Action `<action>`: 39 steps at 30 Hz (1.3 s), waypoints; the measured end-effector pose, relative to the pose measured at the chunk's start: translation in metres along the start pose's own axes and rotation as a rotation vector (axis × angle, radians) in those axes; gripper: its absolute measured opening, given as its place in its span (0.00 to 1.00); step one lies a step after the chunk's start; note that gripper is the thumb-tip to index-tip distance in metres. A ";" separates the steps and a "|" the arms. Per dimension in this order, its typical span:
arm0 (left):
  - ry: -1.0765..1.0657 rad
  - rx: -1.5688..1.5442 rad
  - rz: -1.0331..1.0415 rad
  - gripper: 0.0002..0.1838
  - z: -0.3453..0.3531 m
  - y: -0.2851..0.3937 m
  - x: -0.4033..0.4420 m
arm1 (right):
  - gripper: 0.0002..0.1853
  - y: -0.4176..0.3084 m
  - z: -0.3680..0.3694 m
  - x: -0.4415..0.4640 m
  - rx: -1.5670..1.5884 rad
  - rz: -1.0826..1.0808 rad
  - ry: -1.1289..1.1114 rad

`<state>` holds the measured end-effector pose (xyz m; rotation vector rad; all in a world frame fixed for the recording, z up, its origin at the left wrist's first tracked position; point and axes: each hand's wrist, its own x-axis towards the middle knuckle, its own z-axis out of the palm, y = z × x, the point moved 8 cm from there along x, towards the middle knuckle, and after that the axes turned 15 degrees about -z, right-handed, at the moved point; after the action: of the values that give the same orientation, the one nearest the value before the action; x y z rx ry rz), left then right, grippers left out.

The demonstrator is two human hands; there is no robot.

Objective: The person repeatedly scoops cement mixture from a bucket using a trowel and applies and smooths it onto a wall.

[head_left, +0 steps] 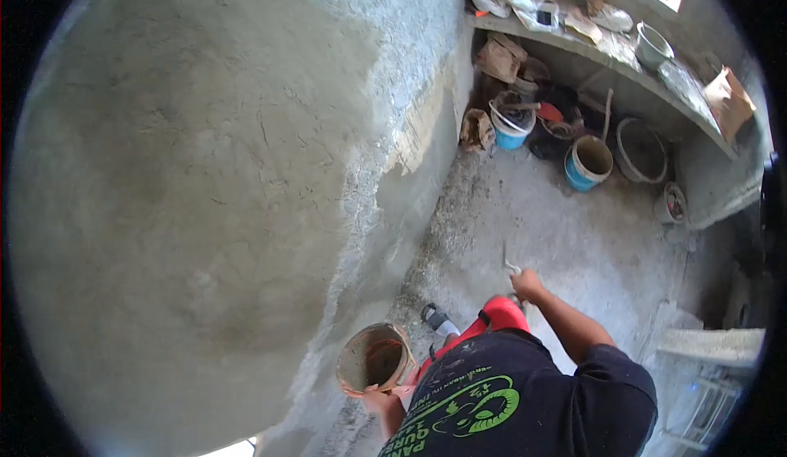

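Note:
My left hand grips the rim of a mud-stained bucket, held at my left side close to the wall. Inside the bucket some brownish wet-looking material shows in the shadow. Out in front of me, my right hand is closed around the handle of a trowel. The trowel is seen almost edge-on, so its blade shows only as a thin line above the floor.
A plastered wall rises on my left, with a rough, paler strip along its edge. Ahead, a blue bucket, a white-and-blue pail and a round tub stand under a concrete ledge loaded with bags.

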<state>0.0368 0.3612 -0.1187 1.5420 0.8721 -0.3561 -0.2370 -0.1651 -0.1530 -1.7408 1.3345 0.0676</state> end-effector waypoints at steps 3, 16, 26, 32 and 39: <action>0.228 1.168 0.608 0.16 0.022 0.019 -0.059 | 0.23 0.052 -0.023 -0.005 0.005 -0.159 0.211; 0.105 -0.245 -0.023 0.09 0.024 -0.008 -0.197 | 0.19 0.201 -0.150 -0.052 -0.115 -0.088 -0.375; -0.214 0.408 0.108 0.05 0.083 -0.014 -0.222 | 0.13 0.127 -0.176 -0.089 0.388 -0.362 -0.585; -0.415 0.592 0.229 0.04 0.130 0.018 -0.273 | 0.17 -0.046 -0.185 -0.150 -0.189 -0.937 -0.495; -0.569 0.789 0.462 0.01 0.155 0.045 -0.283 | 0.15 -0.151 -0.104 -0.189 -0.708 -1.185 -0.747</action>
<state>-0.0794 0.1277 0.0757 2.1324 -0.1204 -0.8057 -0.2432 -0.0956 0.1003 -2.4606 -0.4152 0.4945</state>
